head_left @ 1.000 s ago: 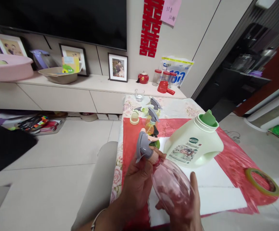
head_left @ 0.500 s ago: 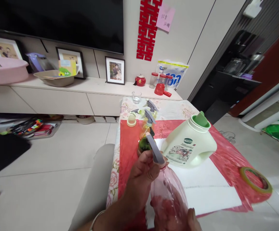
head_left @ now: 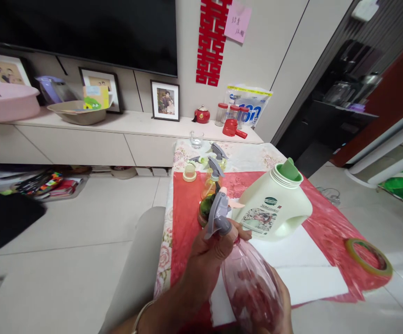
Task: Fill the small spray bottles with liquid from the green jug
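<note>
A clear pink spray bottle (head_left: 248,278) is tilted in front of me, its grey trigger head (head_left: 219,211) on the neck. My left hand (head_left: 211,253), with a bracelet at the wrist, has its fingers wrapped round the collar under the trigger head. Along the lower right side of the bottle, my right hand (head_left: 282,297) grips the body; most of its fingers are hidden. Just beyond stands a pale green detergent jug (head_left: 274,204) with a green spout in its open mouth. A dark green bottle (head_left: 206,208) is partly covered by the trigger head.
Yellow spray bottles (head_left: 210,181) stand behind, beside a cream cap (head_left: 189,171) and a glass cup (head_left: 196,139). White paper (head_left: 309,283) lies on the red sheet (head_left: 187,218). A tape roll (head_left: 368,257) rests at the right edge. A cabinet (head_left: 97,148) runs along the wall.
The grey trigger head has turned on the bottle's neck, so its side and lever now show. The right hand has come further up round the bottle's body.
</note>
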The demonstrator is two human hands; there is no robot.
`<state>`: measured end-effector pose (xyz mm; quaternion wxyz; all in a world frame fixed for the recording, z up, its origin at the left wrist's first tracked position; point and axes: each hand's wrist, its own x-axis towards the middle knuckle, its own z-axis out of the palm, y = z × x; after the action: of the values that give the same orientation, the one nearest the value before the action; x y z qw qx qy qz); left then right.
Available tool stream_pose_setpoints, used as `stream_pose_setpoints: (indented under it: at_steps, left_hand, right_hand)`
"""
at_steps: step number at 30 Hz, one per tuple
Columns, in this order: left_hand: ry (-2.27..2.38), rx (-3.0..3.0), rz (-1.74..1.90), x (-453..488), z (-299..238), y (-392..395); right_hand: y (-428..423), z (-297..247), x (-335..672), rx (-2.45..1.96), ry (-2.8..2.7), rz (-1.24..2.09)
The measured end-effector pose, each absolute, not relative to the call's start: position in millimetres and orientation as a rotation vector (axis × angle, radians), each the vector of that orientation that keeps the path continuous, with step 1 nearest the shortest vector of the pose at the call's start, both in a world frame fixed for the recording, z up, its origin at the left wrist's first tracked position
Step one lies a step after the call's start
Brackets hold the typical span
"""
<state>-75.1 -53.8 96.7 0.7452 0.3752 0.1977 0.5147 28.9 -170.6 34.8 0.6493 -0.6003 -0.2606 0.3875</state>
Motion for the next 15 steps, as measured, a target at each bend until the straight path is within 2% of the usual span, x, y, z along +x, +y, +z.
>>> stream_pose_setpoints:
  at_steps: [9, 13, 15]
  left_hand:
    - [0.516, 0.933, 0.996, -82.7, 91.7, -44.2]
    - [0.459, 1.006, 0.973, -81.4, 86.8, -48.3]
    - [0.447, 1.039, 0.841, -83.0, 87.0, -53.6]
  right_hand:
    - [-155.9, 34.8, 29.3, -1.296, -0.352, 1.246]
    - [-156.5, 38.2, 25.3, -1.267, -0.319, 1.234]
    - [-159.5, 37.6, 27.6, -1.23, -0.387, 1.198]
